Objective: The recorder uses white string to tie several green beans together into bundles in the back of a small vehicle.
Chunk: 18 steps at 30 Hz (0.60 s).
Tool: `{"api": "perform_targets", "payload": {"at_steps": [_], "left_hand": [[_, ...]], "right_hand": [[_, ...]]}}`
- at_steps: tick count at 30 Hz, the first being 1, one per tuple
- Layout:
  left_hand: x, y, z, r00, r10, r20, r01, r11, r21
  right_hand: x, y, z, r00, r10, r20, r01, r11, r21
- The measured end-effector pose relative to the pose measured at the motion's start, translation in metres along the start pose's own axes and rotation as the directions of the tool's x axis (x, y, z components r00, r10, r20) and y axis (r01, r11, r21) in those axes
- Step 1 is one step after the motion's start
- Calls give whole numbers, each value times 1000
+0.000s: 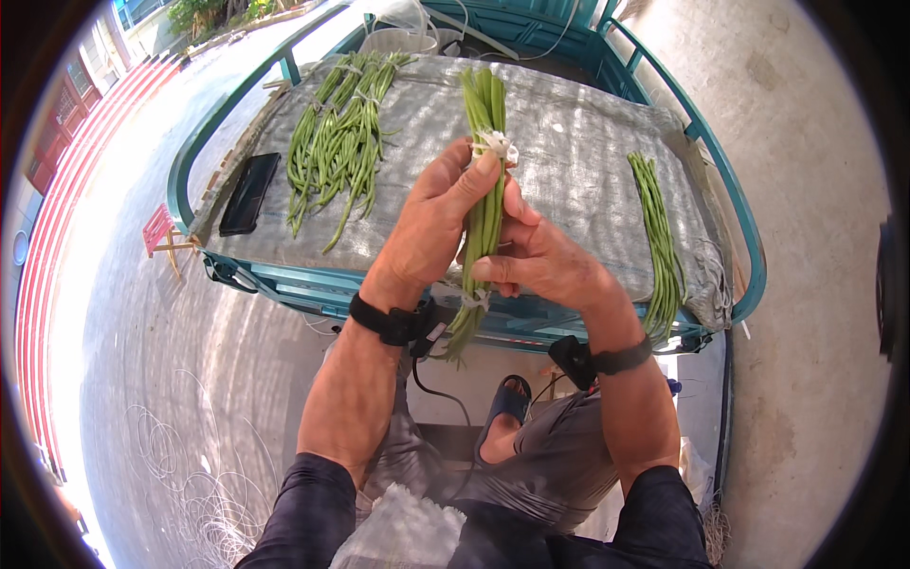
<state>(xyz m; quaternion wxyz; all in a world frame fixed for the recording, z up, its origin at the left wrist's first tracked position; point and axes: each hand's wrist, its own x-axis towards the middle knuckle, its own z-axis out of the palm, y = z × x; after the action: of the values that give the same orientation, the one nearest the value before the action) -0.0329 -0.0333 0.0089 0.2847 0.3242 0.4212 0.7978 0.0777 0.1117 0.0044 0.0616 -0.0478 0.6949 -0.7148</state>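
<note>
A bundle of long green beans (483,213) stands nearly upright between my hands, above the near edge of a cloth-covered cart bed. White ties wrap it near the top and again near the bottom. My left hand (431,204) grips the bundle around its upper part, thumb just below the upper white tie (495,146). Lower down, my right hand (540,251) closes on the bundle from the right, its thumb across the beans. Part of the fingers of each hand is hidden behind the beans or the other hand.
Several tied bean bundles (336,142) lie at the left of the grey cloth (559,123), beside a black phone (249,193). More beans (656,237) lie along its right side. Teal rails (725,175) edge the cart. Loose white string (204,493) lies on the ground, and a small stool (163,232) stands left.
</note>
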Motion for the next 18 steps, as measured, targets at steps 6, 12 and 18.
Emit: {"api": "perform_targets", "payload": {"at_steps": [6,12,18], "left_hand": [[-3,1,3,998,-42,-42,40,998,-42],[-1,-3,-4,1000,-19,-11,19,999,-37],[0,-1,-4,1000,-10,-1,10,985,-170]], "right_hand": [[3,-2,-4,999,26,47,-19,991,-133],[-1,-5,-1,997,41,-72,-56,972,-228],[-1,5,-7,984,-172,-51,154,956,-248]]}}
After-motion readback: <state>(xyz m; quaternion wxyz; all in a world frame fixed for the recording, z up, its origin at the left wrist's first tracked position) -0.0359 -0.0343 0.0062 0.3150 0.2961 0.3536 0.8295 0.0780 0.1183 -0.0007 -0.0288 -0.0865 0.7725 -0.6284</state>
